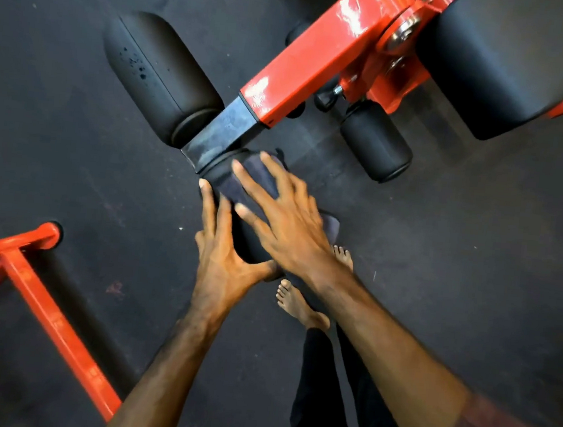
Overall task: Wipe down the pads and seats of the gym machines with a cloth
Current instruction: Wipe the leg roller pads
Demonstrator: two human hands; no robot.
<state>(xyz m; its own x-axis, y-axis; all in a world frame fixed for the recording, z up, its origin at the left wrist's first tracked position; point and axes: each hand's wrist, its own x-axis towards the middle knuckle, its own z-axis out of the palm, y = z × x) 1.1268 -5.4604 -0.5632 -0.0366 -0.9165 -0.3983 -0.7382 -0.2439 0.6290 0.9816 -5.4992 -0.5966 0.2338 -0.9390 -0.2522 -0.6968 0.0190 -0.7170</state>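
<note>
Forearms reach in from the bottom edge over two bare feet (pixel 302 305) and black trouser legs on the dark rubber floor (pixel 474 266). The left hand (pixel 224 256) grips the near end of a black cylindrical foam roller pad (pixel 246 241), its fingers lying along the pad's left flank and its thumb hooked under the end. The right hand (pixel 286 220) lies flat with fingers spread and straight, pressing a dark grey cloth (pixel 252 179) onto the top of that pad; a corner of the cloth shows past the hand on the right. The pad's long axis runs from the person's feet up and left toward a dull black steel inner tube (pixel 226 132), where its far end meets the bar. A matching black roller pad (pixel 159 74), flecked with dark spots, points away up-left on the tube's other side. The tube slides into a glossy red square steel arm (pixel 319 55) rising to the upper right, with a smaller black roller (pixel 376 143) and a large black cushioned pad (pixel 515 53) beyond. A red tubular frame (pixel 26 278) crosses the lower left, well apart from the hands, with bare floor between.
</note>
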